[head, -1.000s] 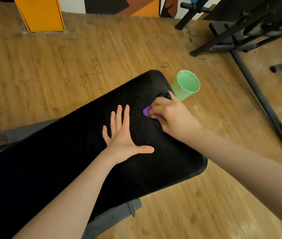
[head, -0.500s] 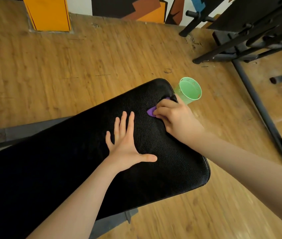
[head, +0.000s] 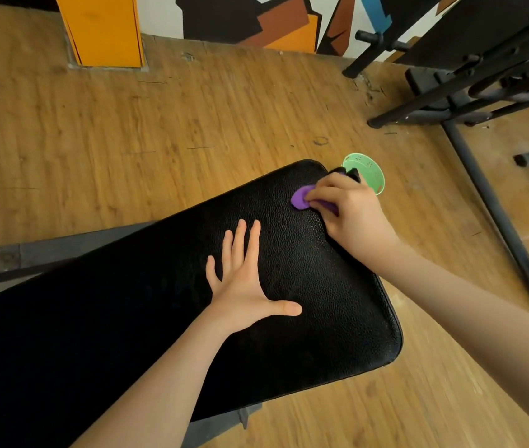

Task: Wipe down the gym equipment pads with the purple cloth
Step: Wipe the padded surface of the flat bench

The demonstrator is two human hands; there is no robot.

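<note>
Head view, right hand (head: 353, 218) pressing purple cloth (head: 300, 198) near pad (head: 321, 318) far edge

Count, head view: hands, 2, namely one left hand (head: 243, 286) and one right hand (head: 350, 211). Purple cloth (head: 300, 198): 1. Black padded bench (head: 321, 302): 1 fully in view. Green cup (head: 368, 173): 1, on the floor. Orange pillar (head: 104, 30): 1. Black metal equipment frames (head: 470, 92) at upper right: number of separate units cannot be told, since the bars overlap.
</note>
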